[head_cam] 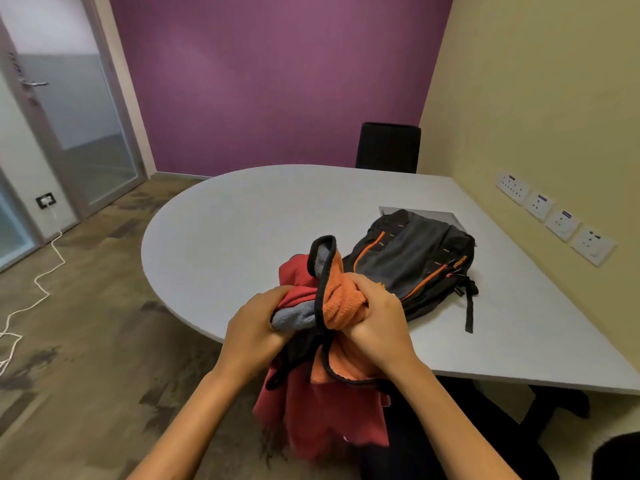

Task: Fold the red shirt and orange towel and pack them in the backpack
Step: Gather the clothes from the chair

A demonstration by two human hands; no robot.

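Both hands hold a bunched bundle of cloth above the table's near edge. My left hand (254, 329) grips the red shirt (322, 417), which hangs down below the table edge, together with a grey fold of the towel. My right hand (375, 317) is closed on the orange towel (341, 299), which has a grey reverse side and a black trim. The dark grey backpack (412, 261) with orange zip lines lies flat on the table just right of and behind my hands. Whether its zips are open or closed cannot be made out.
The grey table (242, 230) has a rounded left end. A black chair (388, 147) stands behind it. Wall sockets (554, 216) line the right wall. A white cable (31, 299) trails over the floor at left, near a glass door (79, 126).
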